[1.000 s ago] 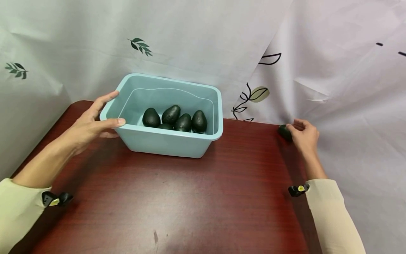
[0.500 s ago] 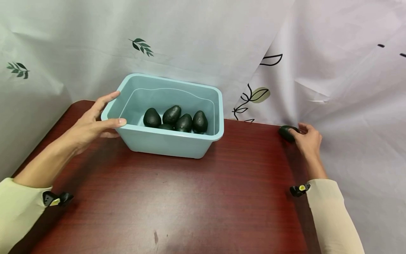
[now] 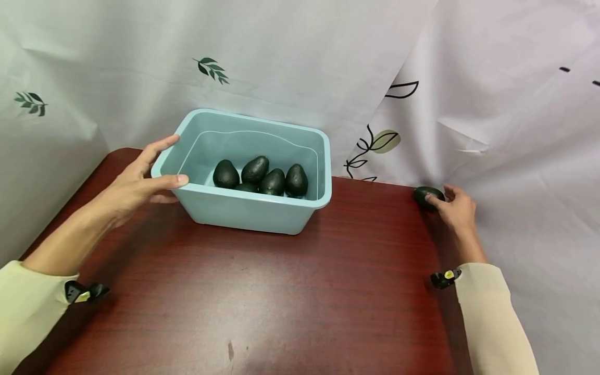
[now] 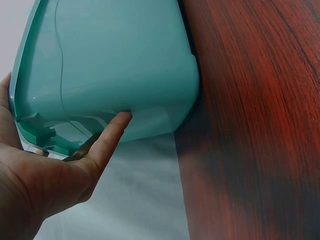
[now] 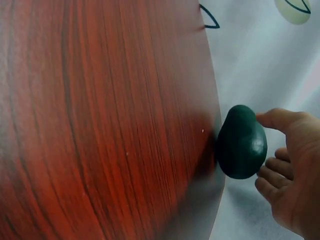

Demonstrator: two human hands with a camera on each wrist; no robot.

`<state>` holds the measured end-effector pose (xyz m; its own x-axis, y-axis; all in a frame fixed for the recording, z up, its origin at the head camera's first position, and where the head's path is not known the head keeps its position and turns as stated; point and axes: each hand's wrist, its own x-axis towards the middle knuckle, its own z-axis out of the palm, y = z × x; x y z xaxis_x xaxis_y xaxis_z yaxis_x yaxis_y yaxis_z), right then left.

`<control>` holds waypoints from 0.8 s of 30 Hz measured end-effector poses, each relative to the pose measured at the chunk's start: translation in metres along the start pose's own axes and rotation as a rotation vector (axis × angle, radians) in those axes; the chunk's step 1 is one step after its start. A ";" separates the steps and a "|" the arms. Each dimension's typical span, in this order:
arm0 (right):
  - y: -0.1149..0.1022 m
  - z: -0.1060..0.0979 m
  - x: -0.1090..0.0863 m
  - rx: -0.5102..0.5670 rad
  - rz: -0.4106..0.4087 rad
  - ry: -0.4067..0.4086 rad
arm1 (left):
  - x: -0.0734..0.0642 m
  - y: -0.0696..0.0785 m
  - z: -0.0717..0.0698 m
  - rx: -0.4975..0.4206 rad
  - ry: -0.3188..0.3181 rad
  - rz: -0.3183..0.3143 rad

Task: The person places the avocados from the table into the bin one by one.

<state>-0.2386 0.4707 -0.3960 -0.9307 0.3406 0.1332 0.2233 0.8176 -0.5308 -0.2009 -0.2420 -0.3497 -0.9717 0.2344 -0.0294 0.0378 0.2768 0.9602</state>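
Observation:
At the left end of a light blue plastic bin (image 3: 244, 211), my left hand (image 3: 133, 182) grips the rim, thumb along the front and a finger toward the back. The left wrist view shows one fingertip of this hand (image 4: 55, 175) pressed on the end wall below the rim. Several dark green avocados (image 3: 255, 169) lie in the bin. A lone avocado (image 3: 425, 198) sits at the table's back right corner. My right hand (image 3: 457, 208) holds it from the right, thumb on its near side. In the right wrist view, the fingers curl by the broad end of this avocado (image 5: 242, 145).
The dark red wooden table (image 3: 262, 302) extends in front of the bin and between it and the right hand. A white patterned sheet (image 3: 281, 62) hangs close behind the bin and along both sides of the table.
My right hand has shifted slightly right and its thumb has come down over the avocado, leaving more of the fruit visible. The left hand and bin have stayed put.

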 end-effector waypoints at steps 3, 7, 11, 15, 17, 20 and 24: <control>0.003 -0.001 0.002 -0.010 -0.019 -0.040 | -0.001 0.001 0.000 0.001 -0.001 -0.002; 0.007 -0.002 0.004 -0.036 -0.027 -0.096 | -0.001 0.001 0.000 0.000 -0.003 -0.004; 0.010 -0.002 0.006 -0.061 -0.026 -0.125 | 0.000 0.001 0.000 -0.002 -0.004 -0.003; 0.013 -0.002 0.008 -0.080 -0.021 -0.123 | -0.001 0.001 0.000 -0.002 -0.003 -0.003; 0.013 -0.002 0.008 -0.086 -0.011 -0.113 | -0.001 0.002 -0.001 -0.001 -0.001 -0.005; 0.013 0.000 0.006 -0.076 -0.002 -0.076 | -0.002 0.002 -0.001 0.002 0.000 -0.006; 0.014 0.002 0.004 -0.054 0.007 -0.017 | -0.002 0.002 -0.001 0.002 -0.007 -0.005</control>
<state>-0.2394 0.4827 -0.4043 -0.9337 0.3390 0.1148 0.2449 0.8390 -0.4859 -0.1990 -0.2426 -0.3479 -0.9702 0.2398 -0.0361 0.0336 0.2802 0.9594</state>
